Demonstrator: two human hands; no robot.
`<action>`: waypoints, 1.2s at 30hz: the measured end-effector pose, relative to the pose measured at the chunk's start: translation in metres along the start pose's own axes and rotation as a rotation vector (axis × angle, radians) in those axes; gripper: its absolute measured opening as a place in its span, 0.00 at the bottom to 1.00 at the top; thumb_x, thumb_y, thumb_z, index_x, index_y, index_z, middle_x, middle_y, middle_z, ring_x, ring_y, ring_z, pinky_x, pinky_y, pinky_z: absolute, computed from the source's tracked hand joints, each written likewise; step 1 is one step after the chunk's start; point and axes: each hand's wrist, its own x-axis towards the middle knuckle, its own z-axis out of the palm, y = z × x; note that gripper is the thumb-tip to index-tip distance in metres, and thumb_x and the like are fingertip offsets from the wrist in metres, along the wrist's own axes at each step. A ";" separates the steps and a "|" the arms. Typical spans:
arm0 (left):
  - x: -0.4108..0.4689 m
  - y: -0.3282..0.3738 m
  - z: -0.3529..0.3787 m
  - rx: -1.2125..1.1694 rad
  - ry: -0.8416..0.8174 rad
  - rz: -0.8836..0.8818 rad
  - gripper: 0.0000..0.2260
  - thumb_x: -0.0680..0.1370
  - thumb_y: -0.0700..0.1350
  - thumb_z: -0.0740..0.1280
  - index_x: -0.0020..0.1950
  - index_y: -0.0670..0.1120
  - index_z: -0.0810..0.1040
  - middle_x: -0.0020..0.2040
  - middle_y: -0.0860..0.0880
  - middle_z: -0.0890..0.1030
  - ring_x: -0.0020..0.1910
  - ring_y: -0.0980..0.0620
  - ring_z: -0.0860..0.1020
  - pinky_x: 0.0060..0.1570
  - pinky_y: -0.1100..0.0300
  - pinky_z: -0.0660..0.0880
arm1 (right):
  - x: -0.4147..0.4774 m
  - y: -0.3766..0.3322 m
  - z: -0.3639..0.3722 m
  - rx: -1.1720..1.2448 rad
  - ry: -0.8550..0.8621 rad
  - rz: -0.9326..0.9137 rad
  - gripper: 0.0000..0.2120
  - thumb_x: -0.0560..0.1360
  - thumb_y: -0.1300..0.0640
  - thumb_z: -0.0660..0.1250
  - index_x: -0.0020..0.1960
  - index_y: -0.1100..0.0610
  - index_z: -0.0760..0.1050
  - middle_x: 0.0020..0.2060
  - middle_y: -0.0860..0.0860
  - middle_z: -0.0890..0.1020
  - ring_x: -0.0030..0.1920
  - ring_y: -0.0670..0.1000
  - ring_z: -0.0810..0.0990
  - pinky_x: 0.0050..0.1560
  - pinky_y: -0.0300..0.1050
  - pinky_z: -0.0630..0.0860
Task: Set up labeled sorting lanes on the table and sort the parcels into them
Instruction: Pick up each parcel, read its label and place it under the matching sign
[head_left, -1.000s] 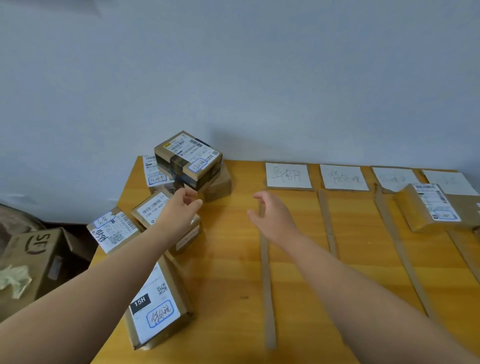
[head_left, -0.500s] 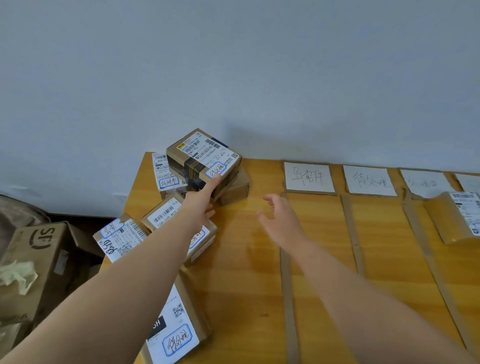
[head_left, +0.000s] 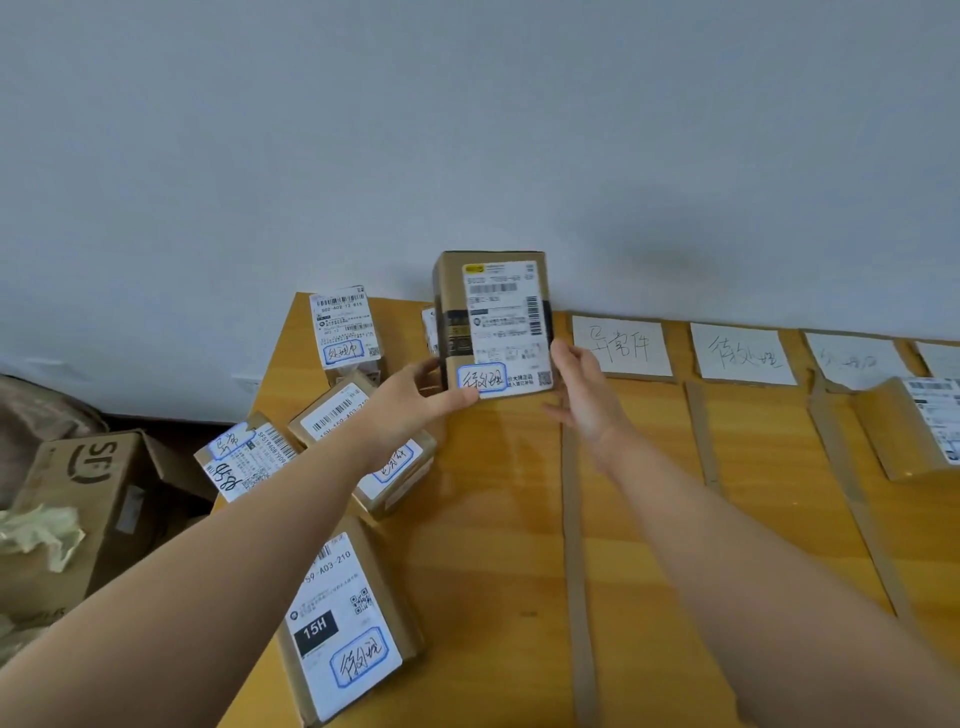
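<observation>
Left hand (head_left: 415, 400): we grip the parcel (head_left: 493, 322) at its near left corner, thumb on the label face, fingers curled behind.
Right hand (head_left: 582, 395): loose and spread just beside the parcel's right edge, holding nothing; we cannot tell whether the thumb touches the box.
Parcel: upright in the air over the far worktop (head_left: 493, 519), label toward us, between the pile on the left and the lanes on the right.
Change: half a second ago it lay atop the far-left stack with our left hand only reaching. Now it is lifted clear and turned to face us.
Mark (head_left: 483, 378): the blue-ringed handwriting looks the same as that on the second lane card (head_left: 743, 353).
Meaning: we judge the reading done. The carry goes right, past the first lane card (head_left: 621, 345) and a divider strip (head_left: 574, 519).
Remaining: several unsorted parcels (head_left: 343, 623) lie on the left, and one sorted parcel (head_left: 914, 426) lies in a right lane.
</observation>
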 end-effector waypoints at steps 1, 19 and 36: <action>-0.003 0.003 0.002 0.011 -0.012 0.031 0.32 0.70 0.54 0.73 0.71 0.50 0.67 0.55 0.60 0.78 0.51 0.65 0.76 0.45 0.72 0.71 | -0.002 -0.002 -0.001 0.032 0.005 -0.003 0.19 0.79 0.41 0.57 0.64 0.51 0.65 0.53 0.46 0.80 0.57 0.48 0.78 0.59 0.47 0.76; -0.041 0.010 0.024 -0.102 -0.109 0.050 0.34 0.64 0.47 0.74 0.68 0.53 0.67 0.58 0.49 0.81 0.57 0.52 0.80 0.60 0.59 0.74 | -0.038 0.013 -0.017 0.097 0.018 -0.052 0.26 0.77 0.40 0.62 0.68 0.55 0.67 0.53 0.49 0.83 0.50 0.45 0.83 0.48 0.40 0.80; -0.039 0.008 0.050 -0.149 -0.146 0.020 0.26 0.62 0.47 0.72 0.58 0.59 0.70 0.53 0.49 0.85 0.59 0.52 0.79 0.65 0.55 0.72 | -0.054 0.016 -0.043 0.101 0.067 0.017 0.26 0.76 0.40 0.63 0.67 0.54 0.69 0.52 0.47 0.84 0.52 0.46 0.82 0.61 0.50 0.76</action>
